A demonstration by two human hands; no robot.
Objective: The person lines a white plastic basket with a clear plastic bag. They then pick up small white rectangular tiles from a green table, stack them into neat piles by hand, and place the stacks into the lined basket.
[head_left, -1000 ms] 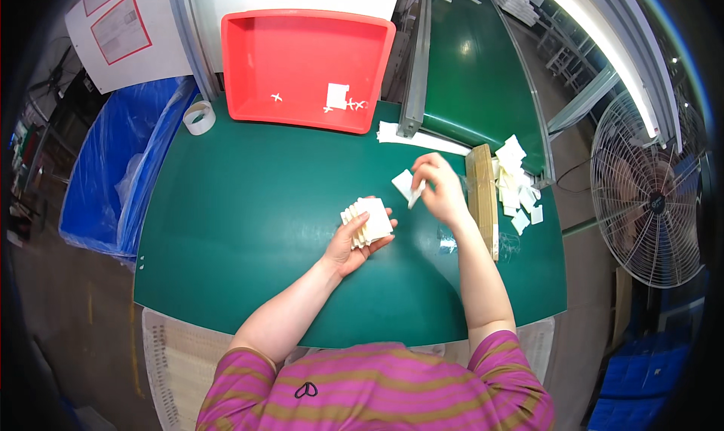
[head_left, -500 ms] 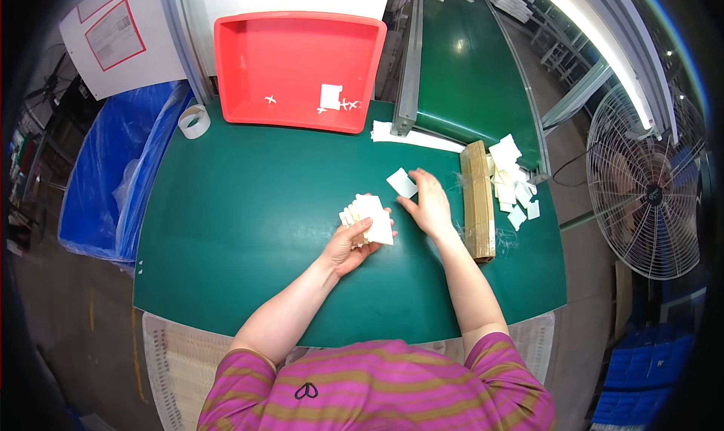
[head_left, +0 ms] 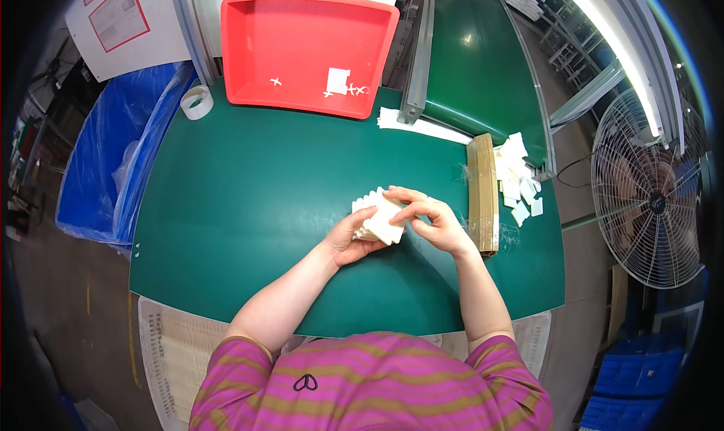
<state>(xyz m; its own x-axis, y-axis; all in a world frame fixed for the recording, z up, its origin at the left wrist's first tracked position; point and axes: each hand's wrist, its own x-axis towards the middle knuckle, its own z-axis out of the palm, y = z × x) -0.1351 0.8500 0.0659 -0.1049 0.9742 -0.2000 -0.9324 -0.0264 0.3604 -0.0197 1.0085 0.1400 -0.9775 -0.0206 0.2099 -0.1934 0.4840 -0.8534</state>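
The left hand [head_left: 348, 240] grasps a stack of white cards [head_left: 385, 221], thumb on one side and fingers beneath, above the green table [head_left: 226, 205]. The right hand [head_left: 431, 221] has its fingers spread and bent, tips against the top of the stack; I cannot tell whether they pinch a card.

Taking the stack as the dial's centre, twelve pointing away from the person, a red tub [head_left: 290, 46] stands at eleven o'clock and a roll of tape [head_left: 197, 104] at ten. A blue bin [head_left: 113, 156], lined with plastic, is between nine and ten. A green conveyor belt [head_left: 483, 61] runs off at one. Just before three, a cardboard block [head_left: 483, 197] stands between the right hand and a loose white pile [head_left: 511, 176]. Beyond, near three, is a fan [head_left: 654, 202].
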